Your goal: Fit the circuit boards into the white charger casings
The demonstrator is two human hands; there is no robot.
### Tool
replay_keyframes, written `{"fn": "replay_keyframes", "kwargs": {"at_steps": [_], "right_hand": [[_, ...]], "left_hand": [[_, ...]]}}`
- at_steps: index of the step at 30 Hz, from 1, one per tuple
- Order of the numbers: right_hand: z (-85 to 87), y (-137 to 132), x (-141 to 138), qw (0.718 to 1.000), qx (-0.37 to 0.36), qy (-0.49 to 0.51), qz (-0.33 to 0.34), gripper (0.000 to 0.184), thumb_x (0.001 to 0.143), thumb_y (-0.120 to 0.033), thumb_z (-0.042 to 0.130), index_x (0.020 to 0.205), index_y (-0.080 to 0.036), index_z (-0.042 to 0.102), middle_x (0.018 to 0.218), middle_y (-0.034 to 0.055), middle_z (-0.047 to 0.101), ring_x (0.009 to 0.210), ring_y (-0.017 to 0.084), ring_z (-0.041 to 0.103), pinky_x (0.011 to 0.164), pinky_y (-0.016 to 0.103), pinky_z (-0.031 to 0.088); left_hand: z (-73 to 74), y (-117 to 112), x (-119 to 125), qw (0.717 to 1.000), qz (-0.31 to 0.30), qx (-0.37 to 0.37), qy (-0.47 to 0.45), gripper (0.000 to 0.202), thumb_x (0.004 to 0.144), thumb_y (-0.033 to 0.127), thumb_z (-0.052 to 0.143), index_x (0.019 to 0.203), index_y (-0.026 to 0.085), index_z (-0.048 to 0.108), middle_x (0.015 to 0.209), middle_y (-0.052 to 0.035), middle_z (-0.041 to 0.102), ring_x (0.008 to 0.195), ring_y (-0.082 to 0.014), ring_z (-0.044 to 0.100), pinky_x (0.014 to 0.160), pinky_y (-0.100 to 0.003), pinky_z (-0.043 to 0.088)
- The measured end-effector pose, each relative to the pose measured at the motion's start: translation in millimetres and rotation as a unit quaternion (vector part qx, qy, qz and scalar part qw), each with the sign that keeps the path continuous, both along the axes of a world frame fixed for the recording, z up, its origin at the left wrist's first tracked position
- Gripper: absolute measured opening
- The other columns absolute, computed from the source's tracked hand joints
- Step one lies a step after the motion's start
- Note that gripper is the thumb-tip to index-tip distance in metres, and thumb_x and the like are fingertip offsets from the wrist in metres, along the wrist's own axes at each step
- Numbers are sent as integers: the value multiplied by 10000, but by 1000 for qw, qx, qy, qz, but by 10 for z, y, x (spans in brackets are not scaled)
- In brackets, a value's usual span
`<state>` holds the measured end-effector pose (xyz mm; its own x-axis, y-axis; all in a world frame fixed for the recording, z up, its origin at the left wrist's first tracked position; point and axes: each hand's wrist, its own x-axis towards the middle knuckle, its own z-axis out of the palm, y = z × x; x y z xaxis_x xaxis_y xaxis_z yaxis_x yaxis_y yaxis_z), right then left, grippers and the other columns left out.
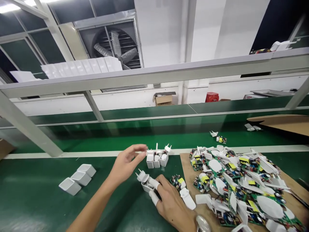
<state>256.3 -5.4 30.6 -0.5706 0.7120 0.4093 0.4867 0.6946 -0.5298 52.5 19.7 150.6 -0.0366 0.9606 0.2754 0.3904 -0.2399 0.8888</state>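
My right hand [170, 201], with white covers on its thumb and a finger, grips a white charger housing [147, 187] on the green bench. A white pronged cap [143, 176] tilts up from that housing, and part of a circuit board shows inside. My left hand [127, 162] is raised just beyond, fingers bent and apart from the thumb, with nothing visible between them. Its fingertips are close to a row of three white housings [156, 161] with parts and pronged caps sticking out. Beside my right hand lie a circuit board [178, 181] and its white cap [187, 198].
Three hollow white housings [80, 178] stand together at left. A brown board [187, 164] at right bears a heap of circuit boards [231, 183] with white caps. Behind runs a green conveyor belt [120, 137], with a loose circuit board [221, 139] on it, under a shelf [154, 74].
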Motion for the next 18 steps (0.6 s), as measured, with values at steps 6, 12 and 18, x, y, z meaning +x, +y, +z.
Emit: {"fn": "replay_keyframes", "kwargs": {"at_steps": [6, 12, 18], "right_hand": [[25, 20, -73, 982, -113, 148, 31, 312, 970, -159, 503, 1204, -233, 695, 1171, 105, 658, 977, 240, 701, 886, 394, 606], [69, 29, -174, 764, -485, 424, 37, 515, 829, -622, 794, 1129, -208, 738, 903, 83, 774, 902, 290, 755, 816, 450, 633], [1, -63, -237, 683, -585, 437, 16, 530, 778, -676, 809, 982, -195, 725, 745, 44, 726, 677, 254, 723, 650, 433, 641]], "left_hand": [[-810, -412, -249, 994, -40, -78, -68, 807, 736, 603, 902, 1378, 208, 614, 1214, -134, 730, 1077, -309, 723, 949, -458, 610], [-968, -618, 16, 996, -42, 13, 78, 1134, 733, 403, 956, 1645, 356, 283, 1514, -132, 512, 1317, -359, 594, 1133, -506, 510], [-1001, -639, 36, 979, -38, 112, 166, 762, 943, 667, 654, 1569, 330, 380, 1308, -117, 636, 1069, -298, 714, 892, -389, 621]]}}
